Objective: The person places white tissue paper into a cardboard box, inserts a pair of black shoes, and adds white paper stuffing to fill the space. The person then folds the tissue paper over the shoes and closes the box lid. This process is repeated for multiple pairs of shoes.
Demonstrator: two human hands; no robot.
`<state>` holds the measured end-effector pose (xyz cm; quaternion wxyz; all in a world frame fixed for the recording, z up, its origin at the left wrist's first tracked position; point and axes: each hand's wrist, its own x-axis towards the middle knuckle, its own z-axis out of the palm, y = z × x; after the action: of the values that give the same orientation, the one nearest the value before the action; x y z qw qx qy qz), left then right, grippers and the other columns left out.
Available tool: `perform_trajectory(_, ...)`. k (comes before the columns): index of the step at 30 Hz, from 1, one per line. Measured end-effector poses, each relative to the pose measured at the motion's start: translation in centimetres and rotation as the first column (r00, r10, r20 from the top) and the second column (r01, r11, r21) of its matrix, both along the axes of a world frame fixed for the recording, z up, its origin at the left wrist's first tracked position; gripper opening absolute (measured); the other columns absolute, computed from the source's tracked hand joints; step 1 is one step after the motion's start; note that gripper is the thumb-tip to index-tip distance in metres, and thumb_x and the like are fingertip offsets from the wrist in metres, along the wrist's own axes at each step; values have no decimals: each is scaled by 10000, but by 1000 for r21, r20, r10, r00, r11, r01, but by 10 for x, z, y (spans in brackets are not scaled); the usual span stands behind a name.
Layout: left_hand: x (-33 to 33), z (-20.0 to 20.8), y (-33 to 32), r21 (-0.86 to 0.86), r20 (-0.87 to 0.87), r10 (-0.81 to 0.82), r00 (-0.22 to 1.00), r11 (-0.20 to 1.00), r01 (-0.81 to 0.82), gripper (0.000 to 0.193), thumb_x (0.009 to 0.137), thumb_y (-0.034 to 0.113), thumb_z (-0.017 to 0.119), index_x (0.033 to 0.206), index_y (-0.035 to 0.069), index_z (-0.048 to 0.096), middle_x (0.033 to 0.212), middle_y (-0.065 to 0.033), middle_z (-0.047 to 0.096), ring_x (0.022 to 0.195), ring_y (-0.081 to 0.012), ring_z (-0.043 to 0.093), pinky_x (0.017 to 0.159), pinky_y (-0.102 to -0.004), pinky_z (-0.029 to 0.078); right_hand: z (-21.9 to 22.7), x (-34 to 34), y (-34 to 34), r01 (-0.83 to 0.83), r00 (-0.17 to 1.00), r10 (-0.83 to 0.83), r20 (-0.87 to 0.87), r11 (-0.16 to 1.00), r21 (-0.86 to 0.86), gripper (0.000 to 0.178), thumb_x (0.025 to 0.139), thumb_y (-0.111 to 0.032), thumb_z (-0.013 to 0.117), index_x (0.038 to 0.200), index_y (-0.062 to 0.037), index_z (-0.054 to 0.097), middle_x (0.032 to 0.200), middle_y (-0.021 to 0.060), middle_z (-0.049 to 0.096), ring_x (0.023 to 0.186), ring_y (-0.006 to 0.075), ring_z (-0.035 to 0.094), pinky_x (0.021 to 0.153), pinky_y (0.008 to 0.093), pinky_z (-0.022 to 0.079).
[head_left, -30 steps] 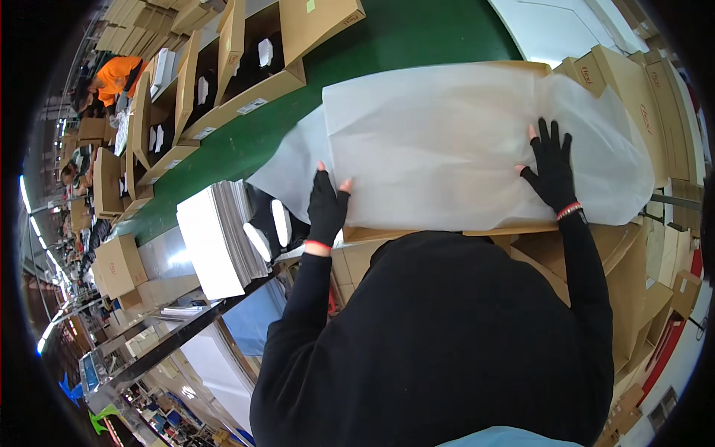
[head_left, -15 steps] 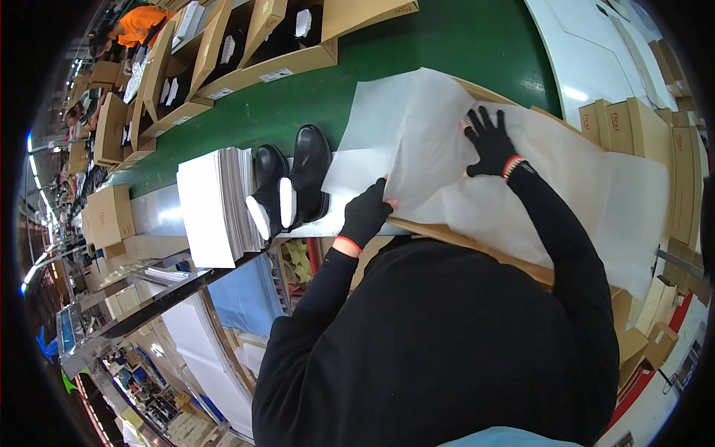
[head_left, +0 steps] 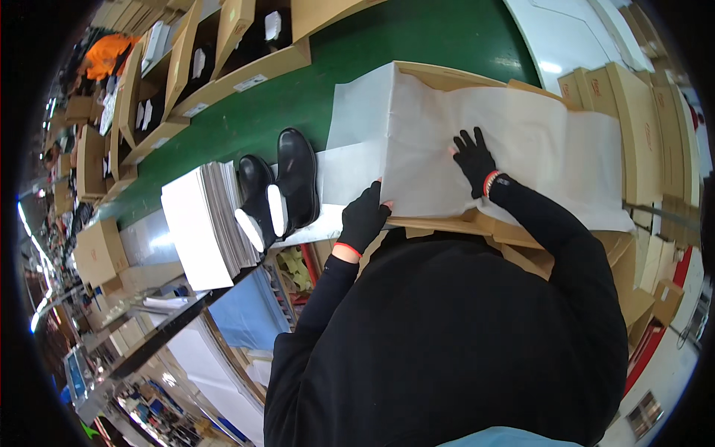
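Now, head view: white tissue paper (head_left: 477, 149) already drapes the open cardboard box (head_left: 447, 74). Left hand (head_left: 363, 218) pinches its near edge; right hand (head_left: 474, 158) presses flat, fingers spread. Black shoes (head_left: 279, 190) wait left, unpacked.

Both hands gloved in black knit: left hand (head_left: 363, 220), right hand (head_left: 474, 158). Each glove ends in a thin red-orange band at the wrist; right cuff shows a lighter stripe beside it. Long black sleeves, plain black top. Pale blue garment edge at lower frame.
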<state>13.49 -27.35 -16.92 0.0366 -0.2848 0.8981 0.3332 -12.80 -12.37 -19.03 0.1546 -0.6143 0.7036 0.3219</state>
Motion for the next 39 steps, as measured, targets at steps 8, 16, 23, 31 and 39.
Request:
perform_trajectory(8, 48, 38, -23, 48, -349, 209, 913, 978, -205, 582, 825, 176, 731, 1336, 48, 483, 1075, -56, 668, 657, -105, 608, 682, -285, 481, 39, 41, 4, 199, 973, -161, 165, 948, -250, 1124, 529, -437, 826, 1455, -75, 301, 1491, 212, 299, 1411, 406, 186, 1109, 655, 72)
perform_trajectory(16, 206, 64, -90, -184, -95, 450, 888, 869, -460, 919, 668, 161, 809, 1413, 32, 287, 1338, -199, 468, 1199, -359, 514, 943, -406, 450, 1, 63, 87, 218, 903, -96, 420, 943, -253, 359, 766, -277, 681, 1081, -110, 633, 1053, 101, 656, 1114, 274, 556, 994, 607, 297)
perform_trajectory(23, 208, 14, -114, -159, -533, 594, 603, 629, -761, 542, 817, 187, 716, 1291, 60, 485, 1106, -165, 619, 996, -265, 624, 850, -357, 479, 35, 40, 72, 401, 735, -149, 661, 882, -248, 358, 836, -301, 641, 1121, -84, 636, 944, 100, 689, 911, 291, 634, 883, 441, 444)
perform_trajectory(31, 194, 228, -126, 152, -711, 525, 468, 764, -627, 265, 927, 212, 573, 1100, 19, 634, 924, -29, 626, 841, -87, 550, 750, -210, 426, 125, 53, -6, 633, 105, -49, 993, 773, -29, 684, 852, -247, 702, 1439, -97, 383, 1195, 115, 609, 1055, 176, 580, 917, 321, 456)
perform_trajectory(39, 48, 163, -55, 440, -541, 411, 733, 882, -169, 271, 932, 189, 551, 1149, 31, 591, 889, 1, 571, 868, -86, 514, 784, -253, 420, 158, 104, -73, 487, -297, -59, 953, 849, 205, 630, 843, -274, 703, 1338, 24, 454, 1225, 121, 565, 1074, 145, 541, 935, 273, 437)
